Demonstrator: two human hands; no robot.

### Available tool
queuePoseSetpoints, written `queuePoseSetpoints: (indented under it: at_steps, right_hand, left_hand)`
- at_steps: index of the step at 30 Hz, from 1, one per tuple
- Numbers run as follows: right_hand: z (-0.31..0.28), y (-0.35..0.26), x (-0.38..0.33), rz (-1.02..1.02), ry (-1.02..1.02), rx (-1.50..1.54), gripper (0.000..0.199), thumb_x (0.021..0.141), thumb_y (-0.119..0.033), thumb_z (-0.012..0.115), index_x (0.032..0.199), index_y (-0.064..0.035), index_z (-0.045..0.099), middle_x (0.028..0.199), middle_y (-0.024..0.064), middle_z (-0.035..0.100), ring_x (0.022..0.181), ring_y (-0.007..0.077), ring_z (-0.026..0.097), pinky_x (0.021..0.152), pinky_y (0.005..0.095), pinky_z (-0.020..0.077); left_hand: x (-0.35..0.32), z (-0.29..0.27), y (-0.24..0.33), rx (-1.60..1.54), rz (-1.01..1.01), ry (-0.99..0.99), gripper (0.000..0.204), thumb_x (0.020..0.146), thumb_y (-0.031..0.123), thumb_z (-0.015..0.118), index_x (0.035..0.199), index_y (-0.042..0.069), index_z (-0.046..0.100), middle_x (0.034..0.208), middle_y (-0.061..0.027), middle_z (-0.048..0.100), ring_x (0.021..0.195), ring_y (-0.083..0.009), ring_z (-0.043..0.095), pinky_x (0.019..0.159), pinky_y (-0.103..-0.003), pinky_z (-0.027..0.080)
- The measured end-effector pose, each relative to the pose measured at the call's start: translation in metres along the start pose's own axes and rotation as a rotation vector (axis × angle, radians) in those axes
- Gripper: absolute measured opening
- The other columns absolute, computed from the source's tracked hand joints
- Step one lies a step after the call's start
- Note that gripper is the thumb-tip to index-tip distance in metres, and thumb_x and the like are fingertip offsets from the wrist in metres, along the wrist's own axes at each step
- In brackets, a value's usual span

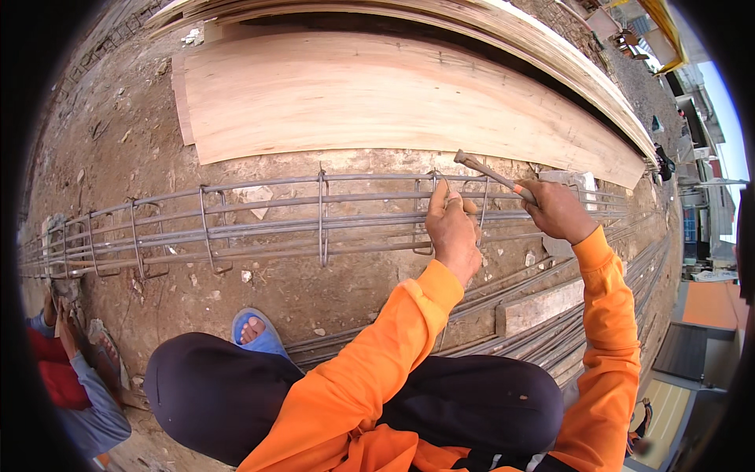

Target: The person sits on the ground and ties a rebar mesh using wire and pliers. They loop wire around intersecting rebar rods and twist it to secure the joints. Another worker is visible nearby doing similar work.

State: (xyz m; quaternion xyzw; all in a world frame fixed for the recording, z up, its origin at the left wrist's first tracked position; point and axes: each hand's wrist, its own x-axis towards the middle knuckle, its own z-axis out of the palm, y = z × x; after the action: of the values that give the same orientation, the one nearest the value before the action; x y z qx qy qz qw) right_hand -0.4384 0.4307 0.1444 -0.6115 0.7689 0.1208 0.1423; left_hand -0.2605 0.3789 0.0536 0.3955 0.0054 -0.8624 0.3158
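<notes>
A long rebar cage [314,220] of grey bars and square stirrups lies on the dirt ground [126,134], crossing the middle of the frame from the left edge to the right. The left hand [452,228] has its grip closed around a stirrup and top bar right of centre. Just beside it, the right hand [557,211] closes its grip on the handle of a hooked tying tool [487,171], whose tip points up-left above the cage. Behind the cage, in the upper half, plywood sheets [393,94] lie flat. Loose rebars [550,322] and a wooden block [539,308] lie at lower right. A blue sandal [263,340] shows at lower centre; another person's sleeve [90,409] is at lower left.
</notes>
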Motion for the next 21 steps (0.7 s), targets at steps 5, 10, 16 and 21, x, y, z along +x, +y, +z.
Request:
queuePoseSetpoints:
  at_steps: [5,10,16,21]
  right_hand:
    - [0.008,-0.014,0.012,-0.05,-0.031,-0.052,0.039,0.094,-0.017,0.062,0.131,-0.0024,0.059,0.108,0.0235,0.065,0.096,0.0442,0.065,0.081,0.0523,0.0525]
    - [0.013,-0.012,0.012,-0.05,0.009,-0.14,0.042,0.094,-0.018,0.062,0.133,-0.004,0.058,0.113,0.0209,0.062,0.097,0.0425,0.065,0.08,0.0511,0.0535]
    - [0.009,-0.016,0.02,-0.042,0.06,-0.384,0.027,0.094,-0.028,0.065,0.105,-0.0035,0.061,0.097,0.0159,0.068,0.096,0.037,0.067,0.076,0.047,0.0545]
    - [0.027,-0.006,0.023,-0.012,0.137,-0.339,0.036,0.096,-0.04,0.064,0.095,-0.0041,0.06,0.079,0.0155,0.069,0.076,0.0382,0.068,0.065,0.049,0.0537]
  left_hand:
    - [0.011,-0.015,-0.006,0.148,0.068,-0.083,0.055,0.108,0.012,0.045,0.16,0.012,0.03,0.079,0.0027,0.05,0.056,-0.0053,0.035,0.047,-0.022,0.031]
    - [0.009,-0.013,-0.011,0.159,0.065,-0.106,0.056,0.108,0.011,0.044,0.161,0.011,0.027,0.078,0.0029,0.049,0.058,-0.0055,0.037,0.049,-0.022,0.033]
    - [0.007,-0.011,-0.008,0.115,0.039,-0.132,0.056,0.108,0.011,0.044,0.161,0.012,0.028,0.079,0.0022,0.05,0.061,-0.0055,0.039,0.048,-0.022,0.034]
    - [0.006,-0.01,-0.006,0.104,0.017,-0.12,0.055,0.108,0.011,0.044,0.161,0.012,0.029,0.08,0.0016,0.051,0.059,-0.0059,0.038,0.048,-0.022,0.034]
